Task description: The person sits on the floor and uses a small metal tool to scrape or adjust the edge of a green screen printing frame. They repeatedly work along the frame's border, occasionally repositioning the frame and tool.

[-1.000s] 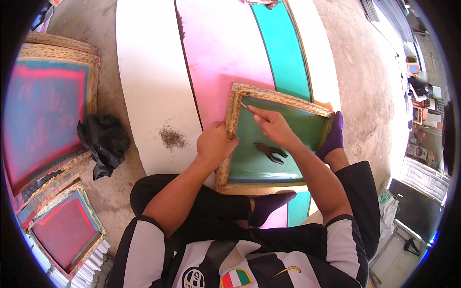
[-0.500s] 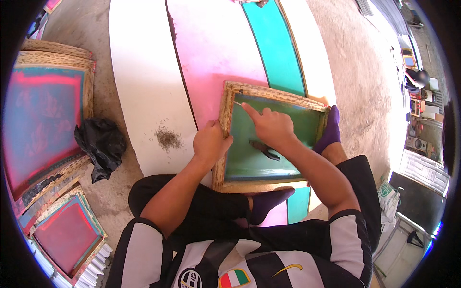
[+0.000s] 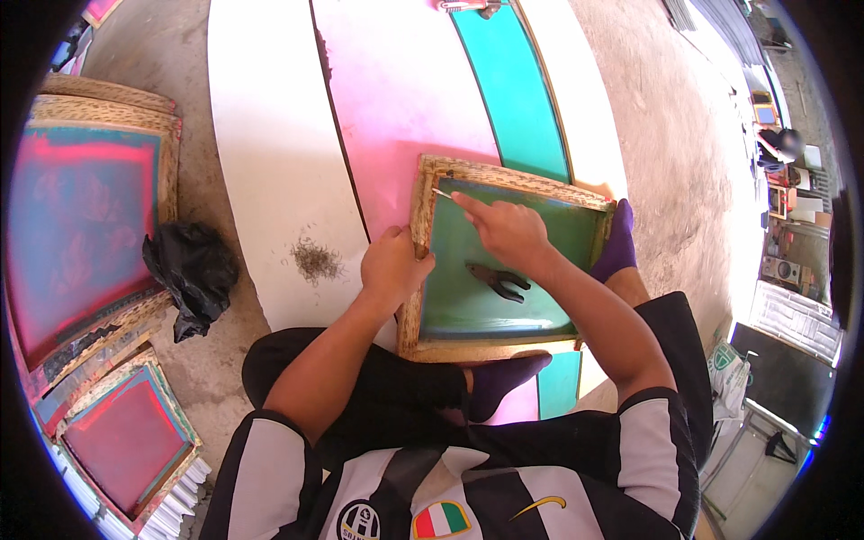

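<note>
A wooden screen-printing frame (image 3: 504, 175) with green mesh lies tilted before my crossed legs. My left hand (image 3: 393, 267) is closed around its left rail. Over the mesh, my right hand (image 3: 509, 232) grips a thin pale tool (image 3: 440, 192), most of it hidden in the fist. The index finger stretches along the tool, and its tip meets the inner edge of the frame near the upper left corner. Dark pliers (image 3: 498, 281) rest on the mesh below my right hand, their handles spread. My purple-socked feet (image 3: 615, 238) are beside the frame's right and near sides.
White, pink and turquoise boards (image 3: 409, 99) lie under the frame. A heap of small dark bits (image 3: 315, 259) sits on the white board. At left are a black plastic bag (image 3: 191, 274) and more printing frames (image 3: 166, 171). A red-handled object (image 3: 462, 5) is at the far edge.
My right hand has shifted slightly, and more of the thin tool and the pliers shows. My left hand stays on the frame's left rail.
</note>
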Tool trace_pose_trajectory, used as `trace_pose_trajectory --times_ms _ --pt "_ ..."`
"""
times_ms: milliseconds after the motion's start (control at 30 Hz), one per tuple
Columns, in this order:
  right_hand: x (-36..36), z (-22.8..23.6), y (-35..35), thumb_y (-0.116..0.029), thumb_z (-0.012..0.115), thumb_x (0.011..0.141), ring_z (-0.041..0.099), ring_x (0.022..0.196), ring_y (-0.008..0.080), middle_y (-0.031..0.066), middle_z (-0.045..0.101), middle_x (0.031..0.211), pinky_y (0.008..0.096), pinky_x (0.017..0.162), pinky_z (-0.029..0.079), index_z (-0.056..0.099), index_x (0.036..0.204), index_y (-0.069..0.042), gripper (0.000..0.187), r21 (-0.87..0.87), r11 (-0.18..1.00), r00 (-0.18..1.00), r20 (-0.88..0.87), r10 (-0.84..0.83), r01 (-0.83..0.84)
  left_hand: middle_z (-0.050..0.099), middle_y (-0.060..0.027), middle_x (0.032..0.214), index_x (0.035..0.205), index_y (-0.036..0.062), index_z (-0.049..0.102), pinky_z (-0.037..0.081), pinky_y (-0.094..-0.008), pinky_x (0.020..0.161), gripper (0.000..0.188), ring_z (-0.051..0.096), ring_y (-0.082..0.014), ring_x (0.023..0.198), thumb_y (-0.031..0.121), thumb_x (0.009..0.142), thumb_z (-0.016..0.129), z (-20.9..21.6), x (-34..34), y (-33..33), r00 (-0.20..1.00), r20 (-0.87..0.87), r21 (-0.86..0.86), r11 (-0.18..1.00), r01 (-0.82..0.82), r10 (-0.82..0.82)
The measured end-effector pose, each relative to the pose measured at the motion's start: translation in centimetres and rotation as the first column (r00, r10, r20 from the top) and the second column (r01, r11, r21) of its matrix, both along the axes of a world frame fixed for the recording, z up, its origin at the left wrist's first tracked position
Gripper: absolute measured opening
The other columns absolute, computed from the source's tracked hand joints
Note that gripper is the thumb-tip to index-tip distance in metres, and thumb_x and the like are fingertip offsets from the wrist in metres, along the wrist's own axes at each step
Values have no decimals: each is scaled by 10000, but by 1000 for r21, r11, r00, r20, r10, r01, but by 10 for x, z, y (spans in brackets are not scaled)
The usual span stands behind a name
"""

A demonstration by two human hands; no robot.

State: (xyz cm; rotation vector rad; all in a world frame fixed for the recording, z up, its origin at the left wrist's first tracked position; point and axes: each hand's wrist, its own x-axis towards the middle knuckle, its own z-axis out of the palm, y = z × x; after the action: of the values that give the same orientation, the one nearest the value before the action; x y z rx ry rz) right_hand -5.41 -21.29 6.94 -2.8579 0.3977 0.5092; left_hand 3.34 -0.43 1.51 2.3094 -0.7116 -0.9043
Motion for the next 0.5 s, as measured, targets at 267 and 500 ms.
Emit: trace_pose_trajectory --times_ms 267,500 --pt "-10 -1 7 -301 589 1051 704 670 366 148 676 764 510 567 567 542 1532 -380 490 -36 999 999 30 15 -14 707 -186 1032 1044 -27 701 592 -504 804 420 730 -386 920 307 812 806 -2 -1 1 999 42 -9 1000 18 -18" --pt "-2 11 24 -252 572 1053 691 632 340 131 665 762 492 531 559 464 1601 -313 562 -263 951 981 -146 131 -166 707 -199 1023 1025 -34 703 597 -493 783 410 731 -387 898 288 794 809 -9 -6 0 997 77 -42 999 14 -11"
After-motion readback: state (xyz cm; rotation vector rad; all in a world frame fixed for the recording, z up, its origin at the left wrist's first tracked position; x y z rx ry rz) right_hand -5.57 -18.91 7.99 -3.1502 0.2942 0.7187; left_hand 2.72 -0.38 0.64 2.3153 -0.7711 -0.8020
